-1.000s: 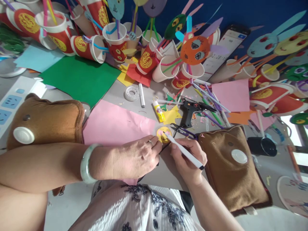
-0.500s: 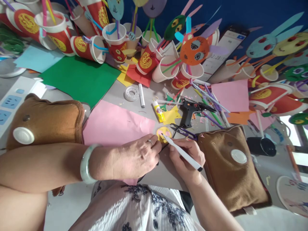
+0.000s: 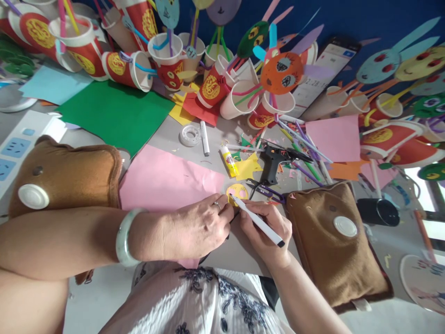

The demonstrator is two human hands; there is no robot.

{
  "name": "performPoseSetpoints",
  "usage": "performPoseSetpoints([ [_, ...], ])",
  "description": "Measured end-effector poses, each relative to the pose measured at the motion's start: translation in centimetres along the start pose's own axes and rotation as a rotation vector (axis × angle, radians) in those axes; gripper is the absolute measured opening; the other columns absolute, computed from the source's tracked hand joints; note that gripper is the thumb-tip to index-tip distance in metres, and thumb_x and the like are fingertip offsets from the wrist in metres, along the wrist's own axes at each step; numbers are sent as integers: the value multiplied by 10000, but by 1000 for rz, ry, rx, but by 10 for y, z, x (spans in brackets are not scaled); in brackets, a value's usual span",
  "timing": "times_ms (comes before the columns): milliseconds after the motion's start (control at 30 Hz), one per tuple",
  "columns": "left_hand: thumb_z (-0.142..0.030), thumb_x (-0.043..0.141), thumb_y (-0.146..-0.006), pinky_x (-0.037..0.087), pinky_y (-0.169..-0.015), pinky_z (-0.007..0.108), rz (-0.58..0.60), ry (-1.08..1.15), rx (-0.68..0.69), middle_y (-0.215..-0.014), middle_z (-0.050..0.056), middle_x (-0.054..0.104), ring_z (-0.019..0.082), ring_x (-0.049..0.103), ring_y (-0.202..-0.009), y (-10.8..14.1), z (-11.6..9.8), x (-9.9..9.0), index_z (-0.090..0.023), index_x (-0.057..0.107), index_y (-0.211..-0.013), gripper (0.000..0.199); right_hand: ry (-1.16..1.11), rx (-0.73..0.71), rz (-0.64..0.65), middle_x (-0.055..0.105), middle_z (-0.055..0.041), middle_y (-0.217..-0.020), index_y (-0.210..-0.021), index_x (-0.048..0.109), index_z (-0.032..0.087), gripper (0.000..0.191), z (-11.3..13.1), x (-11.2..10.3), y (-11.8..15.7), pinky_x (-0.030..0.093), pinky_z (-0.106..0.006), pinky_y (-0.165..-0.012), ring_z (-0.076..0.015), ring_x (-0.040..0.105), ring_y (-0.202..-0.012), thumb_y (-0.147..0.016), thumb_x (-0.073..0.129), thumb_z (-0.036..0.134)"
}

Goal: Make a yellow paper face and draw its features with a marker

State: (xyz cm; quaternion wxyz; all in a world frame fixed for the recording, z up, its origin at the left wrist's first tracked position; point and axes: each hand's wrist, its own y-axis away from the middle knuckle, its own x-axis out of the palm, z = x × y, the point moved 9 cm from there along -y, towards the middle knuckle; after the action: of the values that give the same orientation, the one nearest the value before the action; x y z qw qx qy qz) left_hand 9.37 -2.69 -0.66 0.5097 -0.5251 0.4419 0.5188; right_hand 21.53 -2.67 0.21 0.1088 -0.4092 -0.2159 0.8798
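Drawing on the small yellow disc [image 3: 237, 189] appears to be the step in hand, just right of the middle of the frame. The right hand [image 3: 267, 227] grips a white pen [image 3: 259, 221], its dark tip at the disc's lower left. The left hand [image 3: 205, 227] is at the disc's lower-left edge, fingers close together; whether they pinch or only press it, one cannot tell. Tip contact is probable but too small to confirm. The next stroke seems to call for a steady disc and a light touch.

From here, the table [image 3: 224, 254] looks bright, with soft shadow at its near edge and white glare beyond its right edge; the outermost cups [image 3: 399, 139] appear stretched, slightly blurred.
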Motion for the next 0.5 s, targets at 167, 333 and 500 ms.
performPoseSetpoints([
  [167,-296,593,-835,417,-1069,486,-12,11,-11,-1232,195,659,335,590,-1177,0,1,-1,-126,714,-1120,354,-19,-6,-6,822,-71,-912,-958,647,226,134,1,0,-1,653,-272,-642,-203,804,-744,-873,712,147],
  [333,-330,621,-809,408,-1080,490,-4,24,-5,-1244,199,651,346,577,-1198,0,1,1,-126,712,-1126,388,11,-11,8,819,-71,-896,-952,637,229,121,2,1,-1,649,-277,-626,-198,796,-720,-882,701,154],
  [500,-367,641,-803,394,-1099,500,0,5,-8,-1263,201,644,350,567,-1213,0,0,2,-123,711,-1151,431,19,-30,11,812,-74,-893,-955,623,222,136,3,3,0,647,-269,-648,-189,794,-731,-884,708,143],
])
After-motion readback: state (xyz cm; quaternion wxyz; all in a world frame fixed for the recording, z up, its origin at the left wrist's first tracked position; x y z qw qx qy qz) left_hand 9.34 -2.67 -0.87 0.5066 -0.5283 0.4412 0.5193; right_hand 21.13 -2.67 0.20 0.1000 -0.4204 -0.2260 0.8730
